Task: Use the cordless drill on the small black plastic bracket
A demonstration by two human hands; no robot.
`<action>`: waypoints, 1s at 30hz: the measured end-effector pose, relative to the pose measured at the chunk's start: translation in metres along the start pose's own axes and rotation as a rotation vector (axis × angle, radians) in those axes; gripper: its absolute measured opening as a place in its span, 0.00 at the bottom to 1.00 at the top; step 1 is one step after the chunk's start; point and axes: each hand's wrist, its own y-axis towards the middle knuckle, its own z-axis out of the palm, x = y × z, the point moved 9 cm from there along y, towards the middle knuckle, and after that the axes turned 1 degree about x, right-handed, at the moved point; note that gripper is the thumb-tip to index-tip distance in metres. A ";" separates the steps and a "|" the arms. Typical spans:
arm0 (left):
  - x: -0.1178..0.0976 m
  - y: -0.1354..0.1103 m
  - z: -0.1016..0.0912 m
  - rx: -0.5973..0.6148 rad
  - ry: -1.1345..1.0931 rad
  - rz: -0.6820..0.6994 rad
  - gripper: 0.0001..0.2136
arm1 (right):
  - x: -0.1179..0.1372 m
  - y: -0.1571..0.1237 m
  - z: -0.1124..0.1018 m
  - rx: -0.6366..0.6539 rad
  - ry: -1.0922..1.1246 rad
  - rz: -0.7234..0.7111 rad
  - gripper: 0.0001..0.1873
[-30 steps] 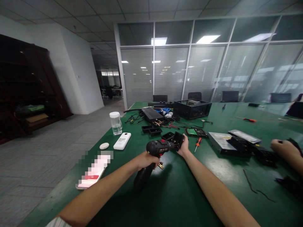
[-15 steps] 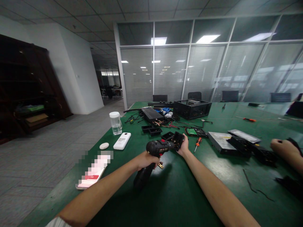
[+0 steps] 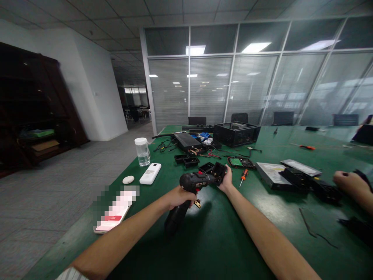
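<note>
Power drill, centre of the frame — black, rounded body with red accents; lettering on its side, too small to read. Left hand grasps its handle. Small black box, right of the drill: open-faced, squared walls, gripped by the right hand; the drill's nose points at it. Worktop, lower half: green, smooth, faintly glossy. Screwdriver, right of centre — orange-and-black handle, slim shaft. Jar, left of centre: clear, cylindrical, white-lidded.
</note>
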 end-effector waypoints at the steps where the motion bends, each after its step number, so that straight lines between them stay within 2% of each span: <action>1: 0.000 0.000 0.000 -0.003 0.001 -0.004 0.03 | 0.000 0.000 0.000 0.001 0.001 0.001 0.24; 8: 0.000 -0.001 0.001 -0.007 0.007 -0.033 0.01 | -0.002 0.000 0.002 0.017 0.005 0.009 0.24; 23: -0.001 0.000 0.001 0.012 -0.002 0.003 0.01 | -0.001 0.003 -0.002 0.007 0.004 0.002 0.23; 30: -0.002 -0.002 0.001 -0.006 0.004 -0.028 0.03 | 0.000 0.001 -0.001 0.004 -0.007 -0.003 0.23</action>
